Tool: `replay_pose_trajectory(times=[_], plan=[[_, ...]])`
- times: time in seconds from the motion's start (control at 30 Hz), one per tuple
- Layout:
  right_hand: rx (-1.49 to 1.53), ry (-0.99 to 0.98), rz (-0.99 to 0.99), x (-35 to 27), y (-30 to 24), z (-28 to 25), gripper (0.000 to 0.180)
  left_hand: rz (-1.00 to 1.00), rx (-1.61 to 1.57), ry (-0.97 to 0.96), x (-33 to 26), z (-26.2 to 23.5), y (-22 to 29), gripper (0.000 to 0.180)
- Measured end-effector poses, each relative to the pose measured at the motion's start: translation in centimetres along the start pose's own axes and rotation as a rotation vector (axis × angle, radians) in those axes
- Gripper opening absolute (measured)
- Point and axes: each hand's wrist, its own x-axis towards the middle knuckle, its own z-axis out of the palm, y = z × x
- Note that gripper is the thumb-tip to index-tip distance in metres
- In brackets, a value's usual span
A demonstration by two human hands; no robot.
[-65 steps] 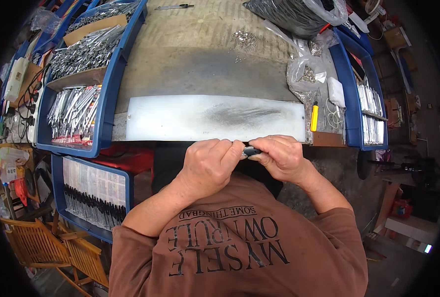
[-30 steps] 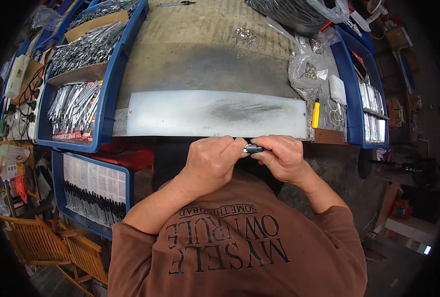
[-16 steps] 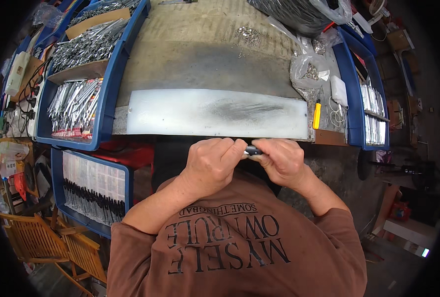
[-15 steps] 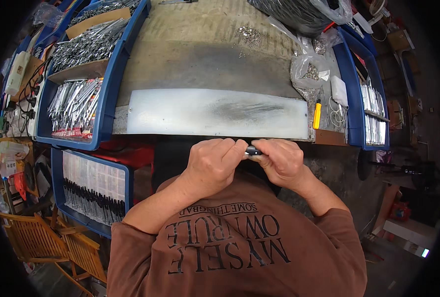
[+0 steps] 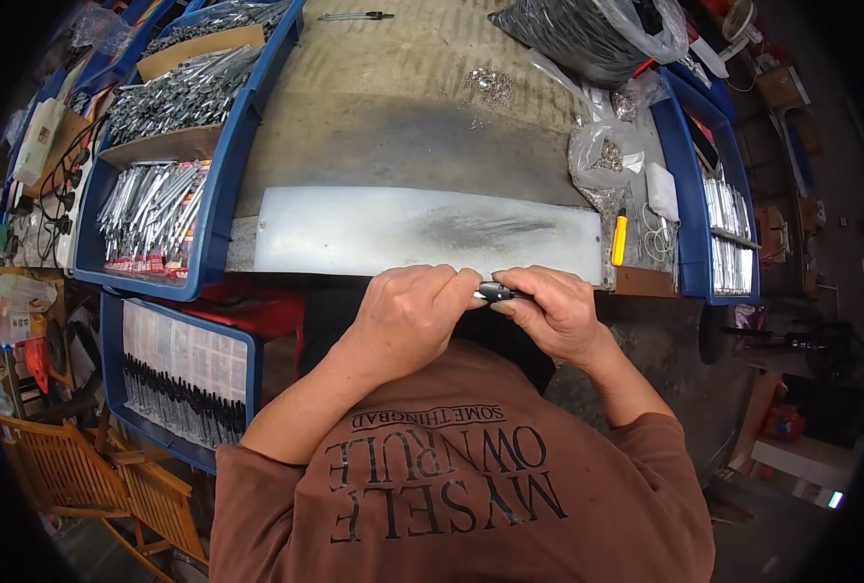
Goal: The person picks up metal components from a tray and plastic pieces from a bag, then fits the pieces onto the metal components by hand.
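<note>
Both hands, left hand (image 5: 408, 316) and right hand (image 5: 549, 311), gripped a small dark metal piece (image 5: 495, 291) between them, just short of the table's steel plate (image 5: 374, 228), apparently for close control.

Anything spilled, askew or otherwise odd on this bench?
A few small metal parts lie scattered loose on the bench top, outside the bags and bins. Otherwise nothing stands out: both the left hand and right hand grip a small dark piece.

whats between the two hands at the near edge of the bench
A small dark part, pinched between the left hand and right hand, just below the metal sheet. Head view; its kind is too small to tell.
</note>
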Motion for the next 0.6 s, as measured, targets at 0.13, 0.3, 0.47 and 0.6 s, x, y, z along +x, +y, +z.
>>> replay_pose_trajectory(times=[0.13, 0.3, 0.47, 0.6], plan=[[-0.018, 0.034, -0.015, -0.09, 0.07, 0.34, 0.021, 0.039, -0.017, 0.048, 0.21, 0.01, -0.11, 0.016], [0.008, -0.024, -0.09, -0.16, 0.33, -0.13, 0.019, 0.077, -0.031, 0.041, 0.06, 0.45, 0.17, 0.017], [0.04, -0.047, -0.142, 0.01, 0.61, -0.43, 0.02, 0.085, 0.016, 0.046, -0.17, 0.58, 0.55, 0.016], [0.024, -0.073, -0.162, 0.1, 0.59, -0.43, 0.021, 0.069, 0.008, 0.029, -0.33, 0.52, 0.65, 0.019]])
